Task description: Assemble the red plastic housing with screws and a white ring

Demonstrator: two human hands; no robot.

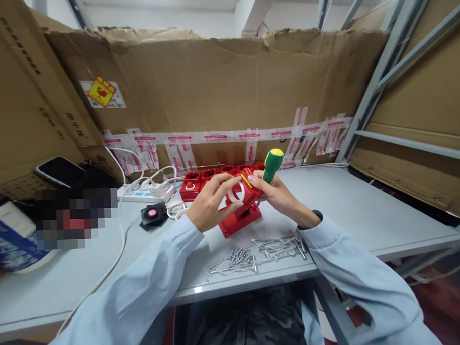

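pale grey worktable walled by taped cardboard – near its middle, a little back from the front edge, sits a red plastic housing, its upper part tipped up off the base. the left hand pinches that upper part, thumb below and fingers curled over a white ring set in its face. the right hand presses on the housing's other side and is closed round a screwdriver, whose green and yellow handle sticks up above the knuckles; the blade is hidden.

just in front, a loose scatter of screws runs close to the table's front edge. right of the hands the tabletop is bare out to its corner, where a grey metal rack frame slants up.

behind the housing, a row of red units lines the cardboard. to the left lie a black puck with a red button, a white power strip with plugs and trailing cable, and a phone – that side is crowded.
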